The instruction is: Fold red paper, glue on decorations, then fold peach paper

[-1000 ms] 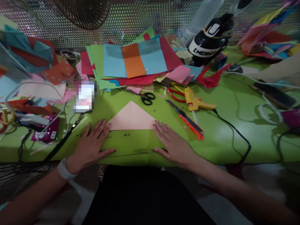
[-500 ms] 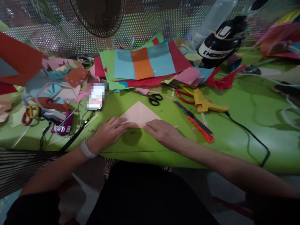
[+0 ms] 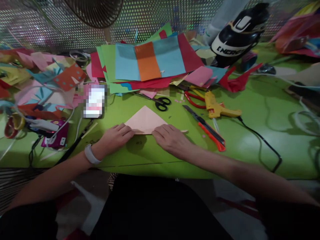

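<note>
A pale pink sheet of paper (image 3: 145,120), folded to a triangle with its tip pointing away from me, lies on the green table. My left hand (image 3: 119,137) grips its near left corner, fingers curled together over the edge. On the near right corner, my right hand (image 3: 168,138) holds the paper in the same way. Both thumbs are mostly hidden. Black-handled scissors (image 3: 163,103) lie just beyond the triangle, blades partly under scraps. Right of my right hand rests an orange and black box cutter (image 3: 208,130), with a yellow glue gun (image 3: 218,108) behind it.
Stacked coloured paper (image 3: 147,61) lies at the back, near a fan (image 3: 96,10). A lit phone (image 3: 95,101) and a purple box (image 3: 57,135) sit at left among cables and scraps. A black bottle (image 3: 237,38) stands back right. The glue gun's cord (image 3: 262,141) trails right.
The view has shifted, so the table's things appear further left. Both hands keep their hold on the paper's corners, the left one a little further out along the edge.
</note>
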A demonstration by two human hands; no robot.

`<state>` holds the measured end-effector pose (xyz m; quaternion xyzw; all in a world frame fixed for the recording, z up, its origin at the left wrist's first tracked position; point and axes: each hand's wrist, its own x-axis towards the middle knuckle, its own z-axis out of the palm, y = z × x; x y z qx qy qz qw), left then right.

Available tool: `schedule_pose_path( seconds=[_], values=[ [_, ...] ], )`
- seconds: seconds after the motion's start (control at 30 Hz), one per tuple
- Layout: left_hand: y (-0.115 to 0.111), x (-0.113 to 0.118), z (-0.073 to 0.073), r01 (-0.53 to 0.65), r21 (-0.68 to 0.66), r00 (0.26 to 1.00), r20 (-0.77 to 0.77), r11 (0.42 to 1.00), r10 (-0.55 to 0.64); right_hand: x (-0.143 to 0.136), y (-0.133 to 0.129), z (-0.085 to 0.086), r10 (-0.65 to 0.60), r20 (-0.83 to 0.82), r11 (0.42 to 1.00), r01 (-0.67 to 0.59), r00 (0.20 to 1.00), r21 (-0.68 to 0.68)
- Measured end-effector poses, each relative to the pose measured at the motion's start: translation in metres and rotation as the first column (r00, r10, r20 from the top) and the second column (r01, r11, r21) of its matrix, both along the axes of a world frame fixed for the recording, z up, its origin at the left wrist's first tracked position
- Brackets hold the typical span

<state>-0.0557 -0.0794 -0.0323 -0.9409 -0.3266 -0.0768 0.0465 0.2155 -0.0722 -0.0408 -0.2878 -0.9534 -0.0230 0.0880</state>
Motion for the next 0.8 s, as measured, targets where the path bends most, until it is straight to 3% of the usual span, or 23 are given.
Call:
schedule_pose_path(
  seconds=[0.1, 0.23, 0.37, 0.47, 0.53, 0.63, 0.7, 0.73, 0.8],
  values=[
    [0.006, 0.002, -0.001, -0.059, -0.072, 0.990, 0.122, 0.996, 0.068, 0.000, 0.005, -0.003, -0.086, -0.030, 0.996, 0.085, 0.996, -0.038],
    [0.015, 0.005, 0.006, -0.108, -0.289, 0.963, 0.209, 0.951, 0.173, 0.002, 0.014, -0.005, -0.182, -0.064, 0.971, 0.169, 0.981, -0.167],
    [0.022, 0.004, 0.014, -0.169, -0.497, 0.918, 0.234, 0.851, 0.319, 0.003, 0.025, -0.001, -0.281, -0.086, 0.891, 0.227, 0.956, -0.393],
    [0.024, 0.004, 0.019, -0.214, -0.565, 0.899, 0.204, 0.796, 0.387, 0.003, 0.032, 0.006, -0.336, -0.065, 0.814, 0.255, 0.939, -0.522],
    [0.020, 0.008, 0.022, -0.275, -0.495, 0.908, 0.148, 0.825, 0.391, 0.002, 0.035, 0.011, -0.351, -0.037, 0.774, 0.267, 0.936, -0.574],
    [0.008, 0.021, 0.021, -0.340, -0.210, 0.930, 0.068, 0.916, 0.361, 0.001, 0.039, 0.015, -0.342, -0.006, 0.748, 0.268, 0.940, -0.607],
    [-0.003, 0.032, 0.014, -0.259, -0.099, 0.963, 0.054, 0.961, 0.265, 0.001, 0.040, 0.015, -0.333, -0.006, 0.752, 0.261, 0.943, -0.605],
    [-0.009, 0.037, 0.010, -0.171, -0.091, 0.983, 0.051, 0.981, 0.176, 0.001, 0.040, 0.014, -0.331, -0.008, 0.756, 0.260, 0.944, -0.600],
    [-0.017, 0.045, 0.000, -0.135, -0.126, 0.990, 0.025, 0.983, 0.139, 0.001, 0.039, 0.013, -0.327, -0.013, 0.763, 0.256, 0.945, -0.593]
  ],
)
